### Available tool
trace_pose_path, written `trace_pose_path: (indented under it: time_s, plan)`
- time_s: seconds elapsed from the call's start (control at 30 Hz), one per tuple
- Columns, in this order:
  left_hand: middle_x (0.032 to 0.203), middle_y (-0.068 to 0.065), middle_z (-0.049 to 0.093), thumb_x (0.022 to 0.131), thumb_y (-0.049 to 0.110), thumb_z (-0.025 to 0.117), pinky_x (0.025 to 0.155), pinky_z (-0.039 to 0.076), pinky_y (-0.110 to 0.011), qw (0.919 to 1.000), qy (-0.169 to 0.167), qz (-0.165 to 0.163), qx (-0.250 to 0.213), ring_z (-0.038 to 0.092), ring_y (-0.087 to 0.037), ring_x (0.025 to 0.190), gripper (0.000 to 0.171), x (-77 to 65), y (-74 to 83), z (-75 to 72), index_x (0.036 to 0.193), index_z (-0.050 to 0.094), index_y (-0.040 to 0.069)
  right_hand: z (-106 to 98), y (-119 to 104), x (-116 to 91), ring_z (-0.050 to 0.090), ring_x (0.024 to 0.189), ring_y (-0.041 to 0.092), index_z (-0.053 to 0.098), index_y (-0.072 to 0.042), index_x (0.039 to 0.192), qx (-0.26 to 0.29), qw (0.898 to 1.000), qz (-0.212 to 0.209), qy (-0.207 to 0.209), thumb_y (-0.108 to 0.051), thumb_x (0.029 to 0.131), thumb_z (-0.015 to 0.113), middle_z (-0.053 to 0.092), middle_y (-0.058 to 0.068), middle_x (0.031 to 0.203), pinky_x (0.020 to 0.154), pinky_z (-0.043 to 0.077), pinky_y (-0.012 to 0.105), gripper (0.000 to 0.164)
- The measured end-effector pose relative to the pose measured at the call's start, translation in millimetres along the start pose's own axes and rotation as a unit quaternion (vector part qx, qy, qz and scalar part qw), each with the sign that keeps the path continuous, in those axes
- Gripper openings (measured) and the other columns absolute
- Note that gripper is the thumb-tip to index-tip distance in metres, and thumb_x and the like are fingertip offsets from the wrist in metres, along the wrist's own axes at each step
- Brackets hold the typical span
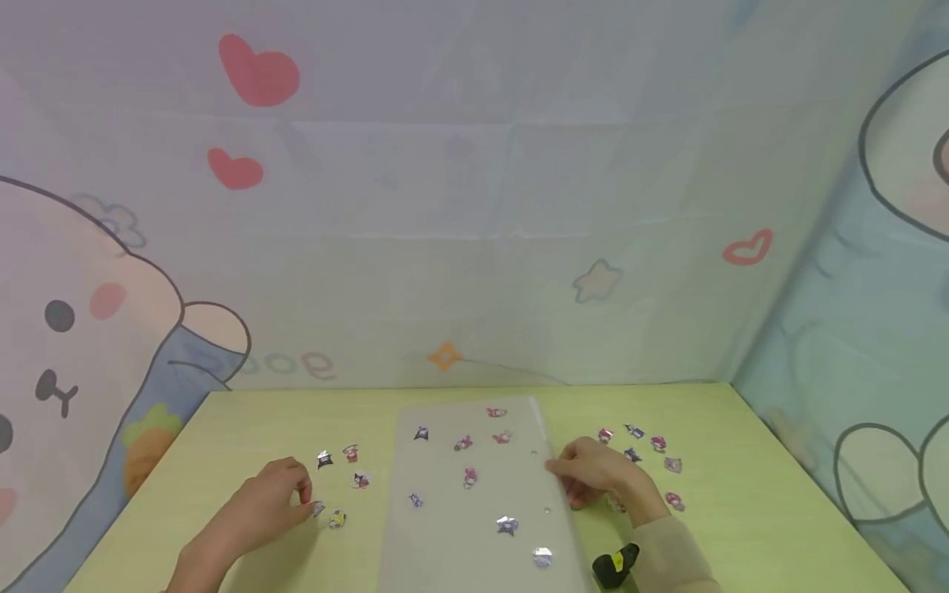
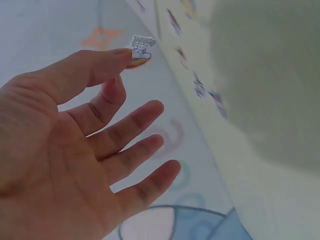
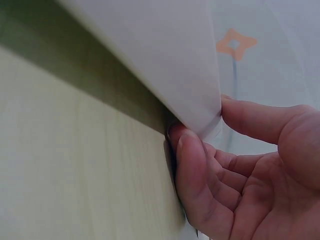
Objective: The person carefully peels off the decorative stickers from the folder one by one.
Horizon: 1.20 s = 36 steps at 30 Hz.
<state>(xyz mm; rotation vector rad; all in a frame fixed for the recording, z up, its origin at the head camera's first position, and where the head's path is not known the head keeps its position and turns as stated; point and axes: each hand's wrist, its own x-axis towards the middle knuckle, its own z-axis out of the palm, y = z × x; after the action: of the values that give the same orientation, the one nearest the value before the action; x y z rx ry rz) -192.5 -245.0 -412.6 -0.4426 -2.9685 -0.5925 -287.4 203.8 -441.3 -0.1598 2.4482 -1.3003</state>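
Note:
Between thumb and index finger, my left hand [image 1: 255, 511] pinches a small cartoon sticker [image 2: 141, 51]. The other fingers of that hand are spread apart, as the left wrist view shows. My right hand [image 1: 599, 473] grips the right edge of a white sheet [image 1: 452, 552], or a thin stack, lying on the table. In the right wrist view its thumb is at one face of the white sheet [image 3: 170, 55] and the curled fingers are at the underside. Several cartoon stickers, such as a pink one [image 1: 470, 477], are scattered over the sheet.
Left of the sheet lie a few loose stickers, one a yellow sticker [image 1: 337, 519]. More, including a pink sticker [image 1: 674, 501], lie at the right. A black object [image 1: 614, 567] with a yellow patch is beside the right wrist. A printed cloth [image 1: 474, 206] hangs behind the table [image 1: 771, 535].

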Motion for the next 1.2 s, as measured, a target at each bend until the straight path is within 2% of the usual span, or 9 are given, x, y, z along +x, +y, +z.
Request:
trace_pose_path:
  time_s: [0.07,0.17,0.27,0.37,0.53,0.77,0.87,1.0,1.2]
  plan:
    - [0.093,0.004,0.054,0.081,0.01,0.075,0.07,0.042,-0.039,0.9996,-0.017,-0.018,-0.011,0.05,-0.021,0.091,0.024,-1.8,-14.5,-1.8,0.074,0.053,0.016,-1,0,0,0.06,0.057,0.019,0.063,0.001,0.091,-0.005,1.0,0.0,0.001,-0.02,0.096,0.062,0.061,0.014,0.076,0.056,0.056,0.032,0.022]
    - [0.088,0.0,0.052,0.079,0.007,0.073,0.067,0.04,-0.037,0.9977,-0.046,-0.04,-0.028,0.046,-0.02,0.083,0.022,-3.0,-30.2,-4.7,0.072,0.053,0.014,-2,0,0,0.06,0.056,0.019,0.063,0.001,0.092,-0.011,1.0,0.002,0.004,-0.02,0.096,0.062,0.061,0.014,0.077,0.056,0.056,0.032,0.022]
    - [0.082,-0.002,0.05,0.078,0.006,0.073,0.065,0.039,-0.036,0.9958,-0.068,-0.052,-0.033,0.044,-0.02,0.076,0.021,-1.7,-40.3,-5.8,0.072,0.054,0.012,-3,1,0,0.06,0.056,0.019,0.063,0.001,0.093,-0.014,1.0,0.004,0.007,-0.021,0.096,0.062,0.061,0.014,0.077,0.056,0.056,0.032,0.022]
    - [0.08,-0.001,0.05,0.076,0.006,0.074,0.061,0.04,-0.035,0.9954,-0.069,-0.064,-0.018,0.044,-0.018,0.071,0.021,0.6,-45.4,-5.2,0.071,0.055,0.012,-3,1,0,0.06,0.056,0.019,0.063,0.001,0.093,-0.015,1.0,0.006,0.009,-0.021,0.096,0.062,0.061,0.014,0.077,0.056,0.055,0.032,0.022]
    - [0.076,0.0,0.048,0.075,0.005,0.074,0.056,0.039,-0.035,0.9935,-0.062,-0.091,0.029,0.045,-0.017,0.066,0.021,1.2,-49.4,-3.0,0.069,0.055,0.013,-2,3,1,0.06,0.056,0.019,0.063,0.001,0.094,-0.01,1.0,0.002,0.004,-0.022,0.096,0.062,0.061,0.014,0.077,0.056,0.056,0.032,0.023]
    - [0.076,-0.001,0.046,0.075,0.001,0.066,0.063,0.039,-0.046,0.9909,-0.058,-0.096,0.075,0.043,-0.018,0.066,0.021,6.5,-47.6,-0.7,0.065,0.053,0.014,-1,2,1,0.06,0.056,0.018,0.063,0.001,0.093,-0.009,1.0,0.003,0.004,-0.022,0.097,0.062,0.061,0.014,0.077,0.056,0.056,0.032,0.023]
    - [0.078,-0.002,0.045,0.077,0.0,0.062,0.063,0.037,-0.046,0.9888,-0.06,-0.1,0.093,0.042,-0.02,0.069,0.022,8.2,-48.1,0.3,0.064,0.051,0.013,1,3,0,0.06,0.056,0.018,0.063,0.001,0.093,-0.006,1.0,0.004,0.004,-0.022,0.096,0.062,0.061,0.013,0.077,0.056,0.056,0.032,0.023]
    - [0.082,-0.001,0.05,0.078,0.005,0.07,0.066,0.041,-0.05,0.9862,-0.062,-0.107,0.11,0.045,-0.021,0.075,0.021,4.3,-51.1,1.4,0.067,0.055,0.014,2,3,0,0.06,0.057,0.019,0.063,0.001,0.093,-0.005,1.0,0.002,-0.001,-0.023,0.096,0.063,0.061,0.013,0.077,0.057,0.056,0.033,0.024]
    - [0.083,0.001,0.052,0.076,0.015,0.082,0.068,0.041,-0.051,0.9888,-0.059,-0.101,0.093,0.046,-0.021,0.078,0.025,2.7,-48.5,2.4,0.071,0.058,0.015,0,1,-1,0.06,0.057,0.02,0.063,0.001,0.095,-0.007,1.0,0.001,0.004,-0.022,0.096,0.062,0.062,0.013,0.077,0.056,0.056,0.033,0.024]
